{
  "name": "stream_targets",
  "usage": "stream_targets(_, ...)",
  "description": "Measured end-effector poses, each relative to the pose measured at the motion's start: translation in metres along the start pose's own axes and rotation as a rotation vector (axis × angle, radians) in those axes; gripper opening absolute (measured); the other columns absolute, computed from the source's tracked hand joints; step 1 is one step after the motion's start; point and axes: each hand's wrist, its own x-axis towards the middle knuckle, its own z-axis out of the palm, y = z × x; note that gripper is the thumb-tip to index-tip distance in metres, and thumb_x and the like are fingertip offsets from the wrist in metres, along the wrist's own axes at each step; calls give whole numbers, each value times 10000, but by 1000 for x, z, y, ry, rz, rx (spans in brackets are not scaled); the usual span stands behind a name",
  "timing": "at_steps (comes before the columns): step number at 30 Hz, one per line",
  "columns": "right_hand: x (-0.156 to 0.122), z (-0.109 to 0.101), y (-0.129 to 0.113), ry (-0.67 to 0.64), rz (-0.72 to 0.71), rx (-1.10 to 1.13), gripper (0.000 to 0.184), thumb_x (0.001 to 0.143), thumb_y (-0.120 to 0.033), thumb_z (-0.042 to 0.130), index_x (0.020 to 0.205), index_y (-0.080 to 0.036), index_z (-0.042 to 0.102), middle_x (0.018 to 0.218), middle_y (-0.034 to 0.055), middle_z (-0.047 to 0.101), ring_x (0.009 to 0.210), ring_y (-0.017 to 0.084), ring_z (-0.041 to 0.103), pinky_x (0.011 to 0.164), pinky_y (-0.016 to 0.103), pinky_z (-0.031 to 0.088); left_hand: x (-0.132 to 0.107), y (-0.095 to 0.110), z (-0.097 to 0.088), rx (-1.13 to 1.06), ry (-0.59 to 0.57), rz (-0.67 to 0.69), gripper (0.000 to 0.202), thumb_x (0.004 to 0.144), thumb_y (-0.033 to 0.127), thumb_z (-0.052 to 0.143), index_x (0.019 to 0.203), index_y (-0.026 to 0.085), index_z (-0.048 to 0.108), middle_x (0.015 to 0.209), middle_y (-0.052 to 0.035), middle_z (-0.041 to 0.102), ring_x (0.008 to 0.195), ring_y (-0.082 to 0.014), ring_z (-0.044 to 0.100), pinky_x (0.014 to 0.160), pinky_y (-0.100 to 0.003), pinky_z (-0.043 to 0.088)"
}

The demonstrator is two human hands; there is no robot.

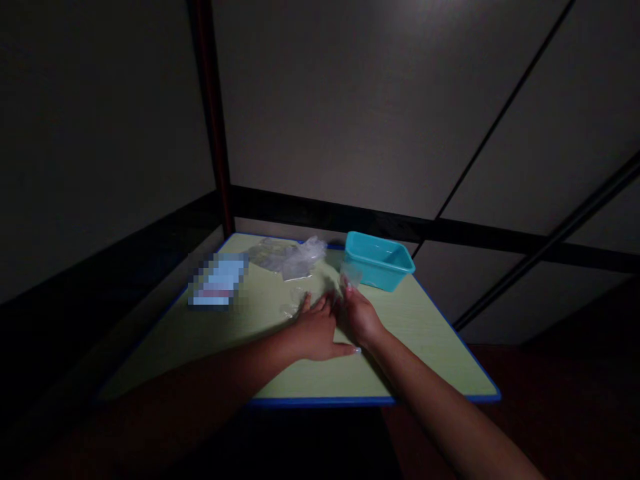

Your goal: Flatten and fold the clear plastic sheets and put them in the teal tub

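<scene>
My left hand lies palm down at the middle of the table, fingers spread and thumb stretched out to the right. Just beyond its fingers is a small piece of clear plastic. Close beside it, my right hand is closed, pinching a small clear plastic bag between thumb and fingers. That bag stands up in front of the near left corner of a turquoise plastic basket. Whether anything is inside the bag I cannot make out. Farther back lies a crumpled heap of clear plastic bags.
A blurred-out flat, light blue object lies at the table's left side. The pale green table has a blue edge. Dark-banded grey wall panels rise behind it and on the left. The light is dim.
</scene>
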Motion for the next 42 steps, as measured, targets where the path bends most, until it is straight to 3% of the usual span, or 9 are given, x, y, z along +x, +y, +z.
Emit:
stream_targets(7,6,-7,11,-37,-44,-26,371,762,-511,559,977,-215,623,1048,79,684,1029,220,606,978,397,408,5,0,-4,-9,45,-83,1136,663,812,386,1456,53,92,1505,-215,49,1391,-296,-88,1071,-569,-55)
stream_targets(13,-4,2,0,15,-77,-142,415,690,-578,614,921,-236,648,1034,44,695,1040,242,600,964,391,426,11,1,-9,-54,7,-54,869,756,573,480,1465,226,118,1528,-113,106,1394,-302,-53,1038,-647,4)
stream_targets(25,0,-3,8,-59,-157,-300,540,700,-664,566,1008,-230,661,1116,60,662,1148,273,525,1047,451,326,16,8,-8,-81,-7,-126,840,801,513,425,1471,163,58,1526,-144,66,1398,-294,21,1075,-588,60)
stream_targets(31,2,-3,11,-126,-177,-320,566,747,-632,540,1159,-247,595,1259,37,580,1227,256,456,1082,455,266,15,12,-10,-59,-12,-144,795,827,507,397,1470,166,78,1524,-153,47,1396,-301,5,1059,-613,66)
stream_targets(35,4,-6,14,-109,-164,-354,564,738,-638,542,1133,-240,605,1245,44,589,1212,256,470,1088,450,252,16,12,-7,-62,-1,-129,790,831,525,393,1472,190,76,1530,-127,51,1395,-311,0,1057,-621,54)
stream_targets(42,2,-3,5,-19,-97,-327,473,734,-586,561,1015,-217,657,1063,58,678,1096,252,560,1019,438,361,14,3,-11,-46,16,-108,836,785,552,476,1454,159,166,1517,-156,143,1396,-302,40,1085,-561,56)
